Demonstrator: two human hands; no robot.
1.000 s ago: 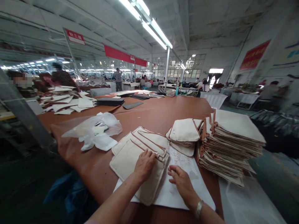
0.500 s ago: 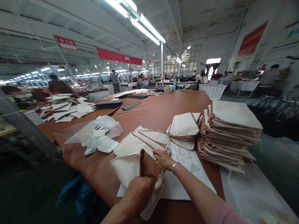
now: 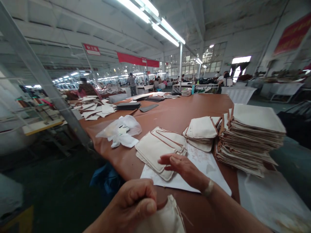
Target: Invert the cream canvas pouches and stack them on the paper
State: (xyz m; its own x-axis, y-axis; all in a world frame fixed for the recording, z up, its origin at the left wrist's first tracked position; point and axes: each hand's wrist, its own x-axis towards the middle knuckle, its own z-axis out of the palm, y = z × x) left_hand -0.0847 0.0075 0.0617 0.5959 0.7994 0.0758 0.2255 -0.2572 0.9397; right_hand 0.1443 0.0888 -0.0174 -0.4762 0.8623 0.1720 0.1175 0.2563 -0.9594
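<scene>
My left hand [image 3: 137, 205] is closed on a cream fabric piece [image 3: 162, 221] at the bottom of the view. Loose threads trail from its stitched edge, and its lower part is cut off by the frame. My right hand [image 3: 182, 163] is off that piece, fingers stretched out, beside a small pile of cream sewn pieces with brown edging [image 3: 153, 149]. Whether its fingertips touch the pile I cannot tell. Under the pile lies a white sheet [image 3: 194, 174] on the brown-covered table [image 3: 175, 113].
To the right are a smaller pile of cream pieces [image 3: 201, 127] and a tall stack [image 3: 255, 119]. A clear plastic bag [image 3: 116, 129] lies left, with dark flat pieces [image 3: 127, 105] and scattered white pieces [image 3: 97, 110] behind. A metal post [image 3: 48, 77] stands at the table's left edge.
The cream piece, held open by both hands with its brown inside showing, has come down and nearer in my left hand. My right hand has let go and opened. The view has turned left.
</scene>
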